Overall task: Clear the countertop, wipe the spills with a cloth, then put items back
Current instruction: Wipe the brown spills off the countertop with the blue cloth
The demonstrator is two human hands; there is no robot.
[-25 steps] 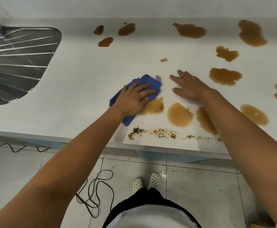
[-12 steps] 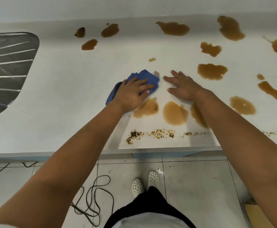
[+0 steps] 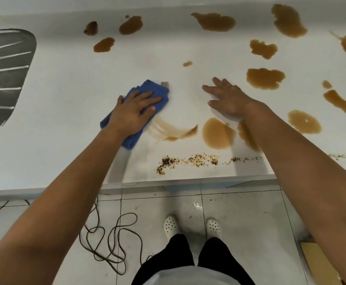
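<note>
My left hand presses flat, fingers straight, on a folded blue cloth lying on the white countertop. Just right of the cloth runs a thin smeared brown streak. My right hand rests flat on the counter, fingers spread, above a round brown puddle. Several more brown puddles dot the counter, such as one puddle right of my right hand and another puddle at the back. A line of dark crumbs lies near the front edge.
A metal sink drainboard is set into the counter at the left. A black cable coils on the tiled floor below. My white shoes stand in front of the counter. A wooden object sits at the lower right.
My left hand slid the cloth to the left across the nearest puddle, leaving only a thin smear. My right hand stayed flat on the counter.
</note>
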